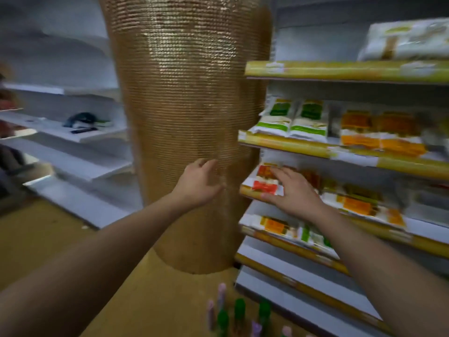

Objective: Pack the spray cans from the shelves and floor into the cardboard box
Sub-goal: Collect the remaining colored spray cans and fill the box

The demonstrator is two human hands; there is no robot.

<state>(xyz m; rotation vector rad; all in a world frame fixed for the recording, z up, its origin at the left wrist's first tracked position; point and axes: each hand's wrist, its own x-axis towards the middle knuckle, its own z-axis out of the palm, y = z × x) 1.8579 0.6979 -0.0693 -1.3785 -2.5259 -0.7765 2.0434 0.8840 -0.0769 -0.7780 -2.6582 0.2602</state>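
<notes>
While the whole view is blurred, the layout still reads clearly. At far left, white metal shelves (73,137) run along the wall, and one carries a dark, indistinct bundle (82,119). Next comes a wide round column clad in glittering gold mosaic (184,117), rising from the yellowish-brown floor (36,239). The left hand (199,184) is raised in front of that column, palm turned toward it, fingers spread and loosely curled, holding nothing. Low at the bottom edge, just right of centre, a cluster of upright spray cans with green, pink and lilac caps (239,312) stands on the floor near the foot of the column. The right hand (294,193) reaches to a yellow-edged shelf unit (340,70), fingers splayed apart and laid flat against a red, white and orange packet (266,181) at the shelf's left end; it does not grip it. Further right, the shelves hold green-and-white pouches (294,120) and orange-labelled packets (381,132).
</notes>
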